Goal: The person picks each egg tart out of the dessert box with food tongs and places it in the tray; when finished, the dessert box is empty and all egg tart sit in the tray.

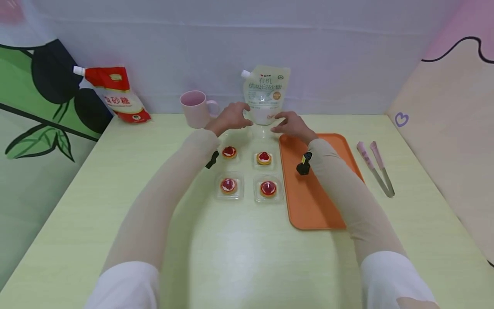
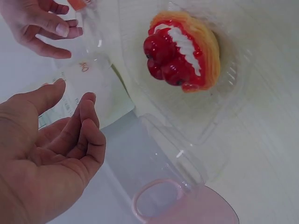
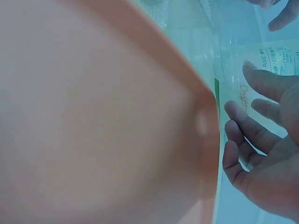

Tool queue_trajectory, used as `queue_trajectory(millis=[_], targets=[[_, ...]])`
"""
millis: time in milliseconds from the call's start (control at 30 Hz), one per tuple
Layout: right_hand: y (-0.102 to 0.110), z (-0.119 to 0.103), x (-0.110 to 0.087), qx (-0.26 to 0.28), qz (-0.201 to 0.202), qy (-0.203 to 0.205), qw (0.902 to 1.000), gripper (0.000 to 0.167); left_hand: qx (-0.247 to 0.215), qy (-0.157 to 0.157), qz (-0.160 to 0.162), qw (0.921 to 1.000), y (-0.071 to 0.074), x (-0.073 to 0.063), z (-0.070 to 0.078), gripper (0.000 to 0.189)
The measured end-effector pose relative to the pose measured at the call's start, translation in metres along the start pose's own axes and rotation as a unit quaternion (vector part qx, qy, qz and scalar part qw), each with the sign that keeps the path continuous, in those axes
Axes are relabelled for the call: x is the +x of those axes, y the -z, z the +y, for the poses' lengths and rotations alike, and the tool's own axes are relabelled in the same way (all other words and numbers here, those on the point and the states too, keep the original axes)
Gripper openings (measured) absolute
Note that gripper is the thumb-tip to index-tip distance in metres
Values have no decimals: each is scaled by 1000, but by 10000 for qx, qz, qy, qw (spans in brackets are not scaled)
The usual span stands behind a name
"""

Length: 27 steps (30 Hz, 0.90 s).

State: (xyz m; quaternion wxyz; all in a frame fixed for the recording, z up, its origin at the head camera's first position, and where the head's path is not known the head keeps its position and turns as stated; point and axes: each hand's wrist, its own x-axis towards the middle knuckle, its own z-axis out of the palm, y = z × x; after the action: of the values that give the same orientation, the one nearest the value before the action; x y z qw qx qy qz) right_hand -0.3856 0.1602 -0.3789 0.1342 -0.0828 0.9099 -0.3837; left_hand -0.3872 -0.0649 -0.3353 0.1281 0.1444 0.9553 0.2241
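Note:
My left hand (image 1: 233, 116) and right hand (image 1: 291, 125) are held apart near the back wall, at either side of the lower part of a pale sugar pouch (image 1: 266, 92). Loosely bent fingers (image 2: 88, 135) show on the left hand, with nothing between them and the thumb. The right hand's fingers (image 3: 252, 130) are also slightly bent and hold nothing. Below the hands lies a clear plastic box with a raised lid (image 2: 159, 144); a cherry-topped tart (image 1: 264, 158) sits inside. Another tart (image 1: 229, 152) stands to its left, partly beside my left wrist.
Two more boxed tarts, left (image 1: 228, 186) and right (image 1: 268, 188), stand nearer me. An orange tray (image 1: 308, 206) lies under my right forearm, with pink-handled tongs (image 1: 380, 171) beyond it. A pink mug (image 1: 194, 112) and a red sugar pouch (image 1: 117, 94) stand at the back left.

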Motion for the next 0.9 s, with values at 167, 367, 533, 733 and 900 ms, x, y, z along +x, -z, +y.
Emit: queue_trajectory(millis=[167,367,533,733,900], targets=[[6,-1,-8,-149,37,47,9999,56,-171,-200,136,9996,6,-10,-2,57],[10,-2,-16,-112,175,314,9993,62,-718,-472,463,9952,4,-24,-14,55],[9,-11,-27,38,224,569,9981,69,-1171,-683,860,9870,0,-49,-22,48],[4,-24,-44,276,117,902,9955,73,-1549,-1080,1254,9740,-6,-88,-37,39],[-6,-34,-56,89,-94,1146,9933,72,-1804,-1320,1166,9677,-17,-121,-54,36]])
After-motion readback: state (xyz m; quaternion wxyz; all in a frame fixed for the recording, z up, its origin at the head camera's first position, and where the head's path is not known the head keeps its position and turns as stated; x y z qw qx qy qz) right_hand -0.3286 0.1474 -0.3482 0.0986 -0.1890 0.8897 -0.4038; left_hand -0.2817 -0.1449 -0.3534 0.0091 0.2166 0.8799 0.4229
